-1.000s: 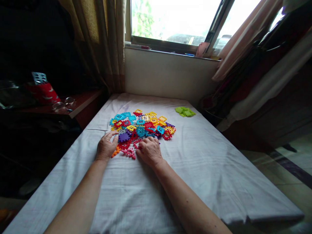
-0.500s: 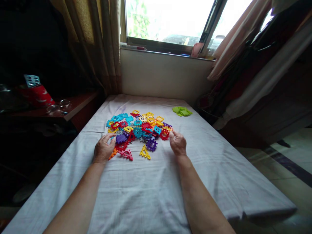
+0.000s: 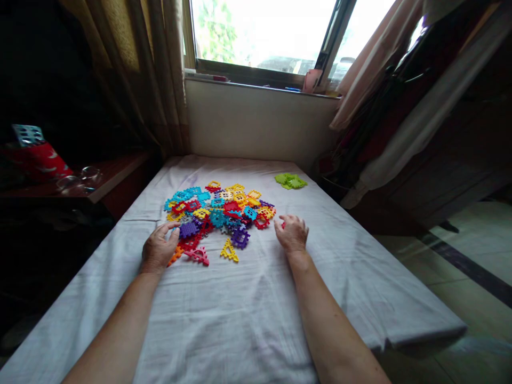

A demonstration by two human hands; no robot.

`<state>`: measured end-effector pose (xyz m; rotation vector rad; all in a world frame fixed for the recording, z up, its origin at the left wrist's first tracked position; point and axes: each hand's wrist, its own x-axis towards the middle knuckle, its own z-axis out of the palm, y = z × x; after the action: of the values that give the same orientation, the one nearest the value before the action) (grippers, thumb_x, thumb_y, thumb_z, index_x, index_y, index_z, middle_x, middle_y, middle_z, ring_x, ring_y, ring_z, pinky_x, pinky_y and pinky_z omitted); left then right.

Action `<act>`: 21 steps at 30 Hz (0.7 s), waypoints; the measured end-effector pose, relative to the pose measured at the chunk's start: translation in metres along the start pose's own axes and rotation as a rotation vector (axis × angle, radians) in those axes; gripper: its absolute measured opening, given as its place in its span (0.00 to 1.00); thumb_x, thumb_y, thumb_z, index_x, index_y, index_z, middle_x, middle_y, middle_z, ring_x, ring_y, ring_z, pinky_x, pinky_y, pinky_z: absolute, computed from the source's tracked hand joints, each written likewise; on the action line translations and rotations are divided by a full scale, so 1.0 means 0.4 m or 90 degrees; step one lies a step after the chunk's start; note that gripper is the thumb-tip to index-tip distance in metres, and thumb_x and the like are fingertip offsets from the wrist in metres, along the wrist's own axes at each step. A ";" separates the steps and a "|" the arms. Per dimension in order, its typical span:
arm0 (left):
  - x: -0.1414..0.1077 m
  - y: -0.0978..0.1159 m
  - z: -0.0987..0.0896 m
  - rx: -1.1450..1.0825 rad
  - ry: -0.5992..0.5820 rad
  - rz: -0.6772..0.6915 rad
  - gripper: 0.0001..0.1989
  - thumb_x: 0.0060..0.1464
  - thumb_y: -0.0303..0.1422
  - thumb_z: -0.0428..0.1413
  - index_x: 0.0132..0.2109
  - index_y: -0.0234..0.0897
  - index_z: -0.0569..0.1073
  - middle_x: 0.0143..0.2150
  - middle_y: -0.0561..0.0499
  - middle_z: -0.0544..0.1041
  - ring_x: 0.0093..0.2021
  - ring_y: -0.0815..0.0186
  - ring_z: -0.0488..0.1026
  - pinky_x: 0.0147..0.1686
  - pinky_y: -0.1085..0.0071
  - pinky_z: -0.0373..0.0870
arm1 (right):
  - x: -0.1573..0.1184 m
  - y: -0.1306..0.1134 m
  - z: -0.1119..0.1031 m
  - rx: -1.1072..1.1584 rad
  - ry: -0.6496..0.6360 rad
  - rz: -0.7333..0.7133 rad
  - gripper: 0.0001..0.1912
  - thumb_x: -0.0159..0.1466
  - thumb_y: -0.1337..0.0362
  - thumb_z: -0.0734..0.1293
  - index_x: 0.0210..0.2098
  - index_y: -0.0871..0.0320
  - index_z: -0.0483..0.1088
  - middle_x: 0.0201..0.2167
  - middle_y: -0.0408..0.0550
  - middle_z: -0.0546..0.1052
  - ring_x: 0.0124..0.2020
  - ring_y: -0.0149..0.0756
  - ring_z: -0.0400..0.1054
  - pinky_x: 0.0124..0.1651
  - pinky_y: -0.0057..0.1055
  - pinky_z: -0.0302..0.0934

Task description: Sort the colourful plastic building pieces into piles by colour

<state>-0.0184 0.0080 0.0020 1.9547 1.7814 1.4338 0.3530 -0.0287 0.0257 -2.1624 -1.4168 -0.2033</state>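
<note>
A heap of plastic interlocking building pieces (image 3: 218, 216) in red, yellow, blue and purple lies on the cloth-covered table. At its left edge rests my left hand (image 3: 160, 246), fingers loosely curved and apart, its fingertips beside a purple piece (image 3: 189, 230). Just right of the heap is my right hand (image 3: 293, 233). A bit of a red piece (image 3: 284, 225) shows between its thumb and index finger; most of that piece is hidden. Near the front lie a yellow triangular piece (image 3: 229, 250), a pink triangular piece (image 3: 197, 256) and an orange piece (image 3: 175, 257).
Several green pieces (image 3: 290, 181) form a separate small pile at the table's back right. A side desk (image 3: 116, 173) on the left holds glasses (image 3: 80, 180) and a red container (image 3: 40, 161). Clothes hang at the right, and a window is behind the table.
My right hand has moved slightly right, away from the heap, and a red piece now shows at its fingertips. My left hand stays by the heap. The view has turned a little rightward.
</note>
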 end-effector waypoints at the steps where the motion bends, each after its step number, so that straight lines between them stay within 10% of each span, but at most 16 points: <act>1: 0.000 -0.001 0.000 -0.002 0.001 0.000 0.12 0.53 0.40 0.53 0.40 0.46 0.79 0.46 0.51 0.83 0.47 0.58 0.79 0.52 0.64 0.74 | -0.007 -0.020 0.013 0.005 -0.007 -0.030 0.14 0.65 0.57 0.66 0.43 0.55 0.80 0.48 0.59 0.78 0.50 0.51 0.67 0.51 0.47 0.59; 16: -0.001 0.015 -0.009 0.018 -0.025 -0.022 0.12 0.52 0.41 0.54 0.40 0.46 0.79 0.46 0.50 0.82 0.45 0.58 0.79 0.50 0.64 0.74 | -0.034 -0.114 0.047 0.163 -0.077 -0.053 0.08 0.64 0.61 0.67 0.41 0.55 0.75 0.40 0.51 0.81 0.43 0.43 0.73 0.48 0.37 0.60; 21: -0.001 0.018 -0.009 0.030 -0.028 -0.032 0.14 0.52 0.41 0.53 0.40 0.44 0.80 0.46 0.50 0.82 0.46 0.58 0.79 0.51 0.65 0.74 | -0.001 -0.092 0.015 0.239 -0.075 0.067 0.10 0.64 0.63 0.65 0.43 0.55 0.75 0.36 0.46 0.82 0.37 0.37 0.74 0.40 0.30 0.61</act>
<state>-0.0158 0.0037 0.0086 1.9339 1.8471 1.3344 0.3190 -0.0149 0.0335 -1.9520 -1.2804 0.2166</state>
